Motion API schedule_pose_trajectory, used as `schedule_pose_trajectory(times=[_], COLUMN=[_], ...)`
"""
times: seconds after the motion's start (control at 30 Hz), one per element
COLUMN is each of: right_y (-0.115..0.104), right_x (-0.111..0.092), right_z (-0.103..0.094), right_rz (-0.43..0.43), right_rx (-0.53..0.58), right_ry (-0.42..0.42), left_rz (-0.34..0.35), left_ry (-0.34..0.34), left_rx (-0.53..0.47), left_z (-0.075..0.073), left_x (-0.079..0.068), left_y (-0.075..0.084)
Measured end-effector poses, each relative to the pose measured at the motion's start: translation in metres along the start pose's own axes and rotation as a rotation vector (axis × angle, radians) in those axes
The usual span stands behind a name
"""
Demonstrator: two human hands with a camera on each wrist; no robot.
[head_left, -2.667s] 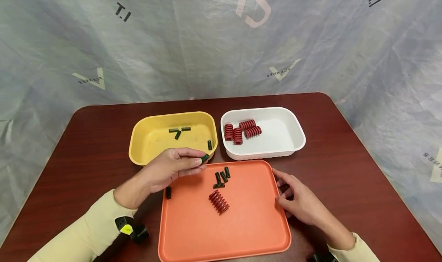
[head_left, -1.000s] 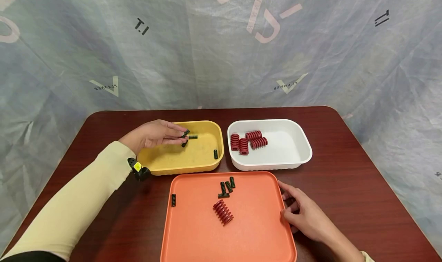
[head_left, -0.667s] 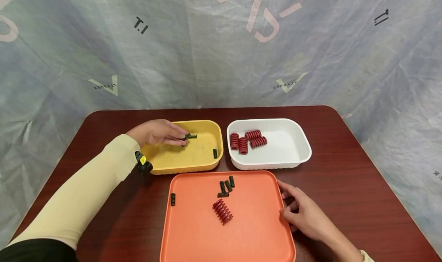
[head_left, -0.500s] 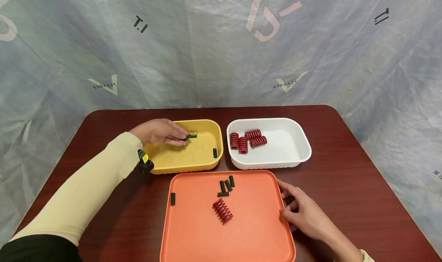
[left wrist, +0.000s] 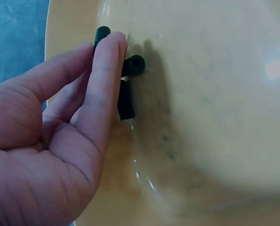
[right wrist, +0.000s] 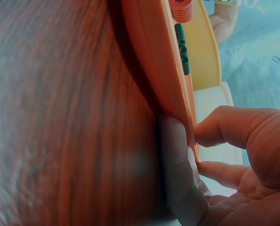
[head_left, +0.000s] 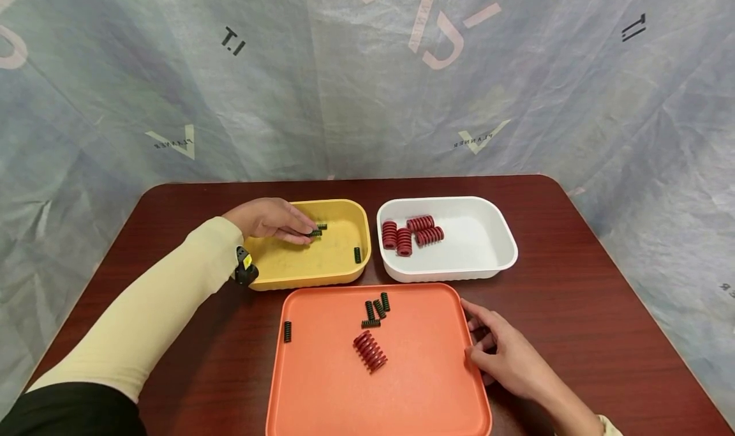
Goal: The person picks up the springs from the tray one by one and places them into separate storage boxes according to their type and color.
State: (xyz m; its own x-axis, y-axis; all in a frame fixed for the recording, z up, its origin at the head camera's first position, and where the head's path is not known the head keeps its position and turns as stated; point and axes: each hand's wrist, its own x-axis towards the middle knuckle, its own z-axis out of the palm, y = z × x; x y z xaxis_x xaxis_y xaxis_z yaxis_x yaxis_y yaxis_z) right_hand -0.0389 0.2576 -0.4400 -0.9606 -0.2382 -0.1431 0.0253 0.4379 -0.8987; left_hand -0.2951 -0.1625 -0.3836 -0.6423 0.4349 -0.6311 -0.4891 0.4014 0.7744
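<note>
My left hand (head_left: 278, 220) is low inside the yellow bin (head_left: 298, 276), thumb and fingers pinching a small green spring (left wrist: 102, 35). Other green springs lie right by the fingertips; in the left wrist view, two dark springs (left wrist: 134, 65) are partly hidden behind the fingers. Another green spring (head_left: 358, 255) rests near the bin's right wall. My right hand (head_left: 505, 353) grips the right rim of the orange tray (head_left: 425, 385), and the right wrist view shows the fingers at its edge. On the tray are a larger red spring (head_left: 370, 352) and several green springs (head_left: 370, 310).
A white bin (head_left: 476, 270) with several red springs (head_left: 404, 242) stands right of the yellow one, behind the tray. One green spring (head_left: 288, 331) lies by the tray's left rim. The brown table (head_left: 586, 308) ends at a grey curtain (head_left: 344, 104).
My left hand has carried a green spring from above the tray's back edge into the yellow bin, lowering it and edging slightly right lately. The right hand stays at the tray rim.
</note>
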Motion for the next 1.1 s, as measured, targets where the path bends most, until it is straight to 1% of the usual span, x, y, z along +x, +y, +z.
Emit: schedule_pose_trajectory(times=[0.47, 0.63, 0.77, 0.87, 1.0, 1.1], right_y=[0.0, -0.001, -0.003, -0.003, -0.002, -0.002], right_x=[-0.001, 0.0, 0.001, 0.002, 0.001, 0.0], right_z=[-0.001, -0.002, -0.001, 0.0, 0.001, 0.002], right_rz=[-0.006, -0.006, 0.003, 0.017, 0.025, 0.02], right_rx=[-0.002, -0.008, 0.001, 0.002, 0.0, 0.002], right_ry=[-0.007, -0.006, -0.001, 0.009, 0.015, 0.018], left_rz=[0.001, 0.03, 0.087, 0.142, 0.219, 0.28], left_ry=[0.021, 0.003, -0.035, -0.053, -0.052, -0.062], left_rx=[0.022, 0.013, 0.0, 0.013, 0.006, -0.021], left_z=[0.001, 0.003, 0.009, 0.015, 0.027, 0.039], left_x=[0.001, -0.001, -0.006, -0.013, -0.026, -0.039], left_y=[-0.001, 0.0, -0.001, -0.002, -0.005, -0.006])
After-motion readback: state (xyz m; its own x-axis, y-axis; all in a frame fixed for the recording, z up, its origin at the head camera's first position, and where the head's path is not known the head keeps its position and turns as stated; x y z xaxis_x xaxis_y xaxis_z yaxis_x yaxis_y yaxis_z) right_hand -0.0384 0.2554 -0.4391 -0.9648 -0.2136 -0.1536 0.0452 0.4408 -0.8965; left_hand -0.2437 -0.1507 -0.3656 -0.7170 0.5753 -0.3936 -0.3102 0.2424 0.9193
